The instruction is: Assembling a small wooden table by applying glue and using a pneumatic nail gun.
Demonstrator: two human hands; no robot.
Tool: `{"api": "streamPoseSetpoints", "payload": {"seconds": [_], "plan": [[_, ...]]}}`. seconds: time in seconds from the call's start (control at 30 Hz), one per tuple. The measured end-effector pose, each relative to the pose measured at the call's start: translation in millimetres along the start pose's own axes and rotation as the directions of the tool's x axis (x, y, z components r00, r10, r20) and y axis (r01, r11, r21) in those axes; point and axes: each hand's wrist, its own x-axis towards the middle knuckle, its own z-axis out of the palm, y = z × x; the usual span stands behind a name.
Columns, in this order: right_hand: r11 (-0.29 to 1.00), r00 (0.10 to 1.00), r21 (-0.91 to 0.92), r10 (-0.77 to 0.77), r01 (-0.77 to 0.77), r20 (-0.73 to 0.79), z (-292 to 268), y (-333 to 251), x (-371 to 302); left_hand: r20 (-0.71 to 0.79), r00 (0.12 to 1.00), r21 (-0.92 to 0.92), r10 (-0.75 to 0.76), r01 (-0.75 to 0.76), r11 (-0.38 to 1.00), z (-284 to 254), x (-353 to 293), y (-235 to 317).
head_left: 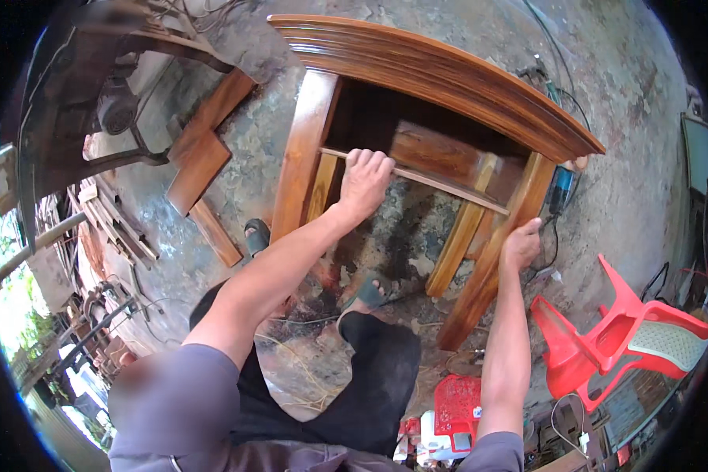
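A varnished brown wooden cabinet frame (417, 82) with a wide moulded edge and long legs takes up the middle of the view. My left hand (366, 182) is closed over the thin wooden rail (448, 186) that crosses its opening, knuckles up. At the outer edge of the right leg (492, 271), my right hand (521, 244) grips the wood, with some of its fingers hidden. The left leg (299, 157) stands apart from both hands. Inside the frame, a brown panel (433, 149) shows behind the rail.
Loose brown boards (204, 161) lie on the stained concrete floor at left, beside a dark machine (118, 106). A red plastic chair (590, 342) lies at right. A blue power tool (560, 189) with its cord rests beyond the right leg. My sandalled foot (366, 293) is below the frame.
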Motion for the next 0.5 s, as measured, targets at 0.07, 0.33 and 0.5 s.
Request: {"api": "streamPoseSetpoints", "payload": {"seconds": [0.07,0.33,0.5], "plan": [[0.999,1.000,-0.026,-0.024,0.023,-0.015,2.5,2.6,2.8,0.104,0.994,-0.119,0.043,-0.030,0.992,-13.0,3.0,-7.5],[0.967,0.976,0.142,-0.201,0.211,-0.078,16.0,23.3,18.9,-0.111,0.981,0.248,-0.160,0.184,0.951,-85.0,-30.4,-84.1],[0.773,0.765,0.185,-0.506,0.607,-0.398,16.4,22.7,-8.9,0.017,0.954,0.139,-0.301,0.296,0.945,-68.9,-46.0,-83.1]]}}
